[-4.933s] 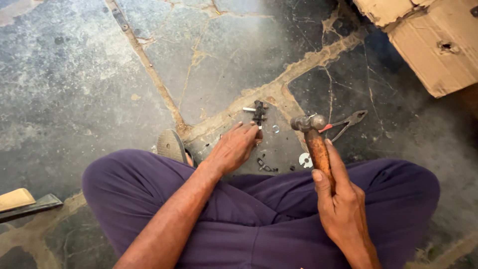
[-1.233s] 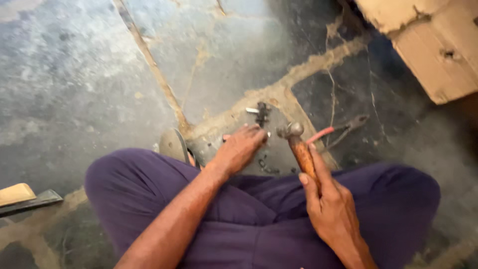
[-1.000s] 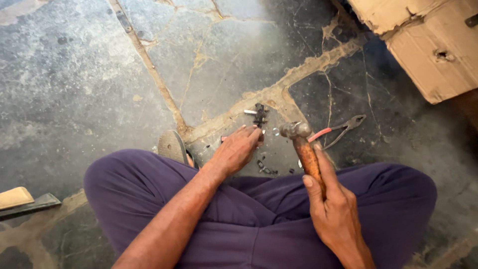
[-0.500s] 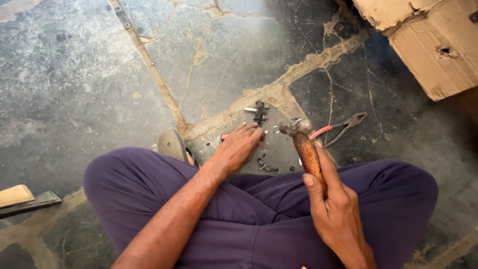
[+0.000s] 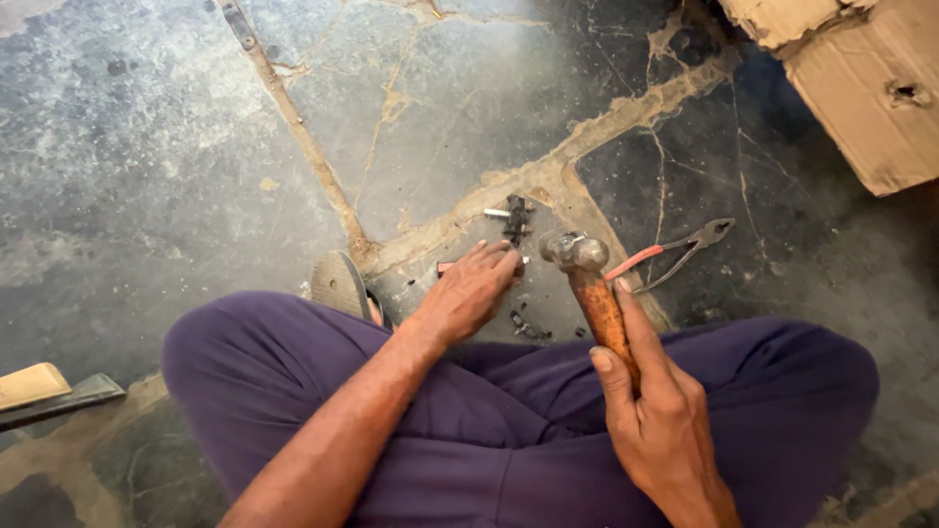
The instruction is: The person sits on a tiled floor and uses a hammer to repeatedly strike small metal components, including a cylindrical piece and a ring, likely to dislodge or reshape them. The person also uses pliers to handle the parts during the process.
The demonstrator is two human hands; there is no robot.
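Observation:
I sit cross-legged in purple trousers on a cracked stone floor. My right hand (image 5: 655, 411) grips the rusty wooden handle of a ball-peen hammer (image 5: 587, 279), whose metal head hangs just above the floor. My left hand (image 5: 469, 293) presses down on the floor with its fingertips on a small object, mostly hidden, right beside the hammer head. A small dark metal part (image 5: 515, 217) with a pin lies just beyond my fingers. More small metal bits (image 5: 528, 328) lie below my left hand.
Red-handled pliers (image 5: 675, 256) lie right of the hammer. A sandal (image 5: 342, 286) pokes out by my left knee. A torn cardboard box (image 5: 861, 88) stands at the upper right. A wooden-handled tool (image 5: 44, 391) lies at the left edge.
The hammer head has shifted slightly between raised and lowered positions near my left fingertips. My left hand has stayed pressed on the same spot.

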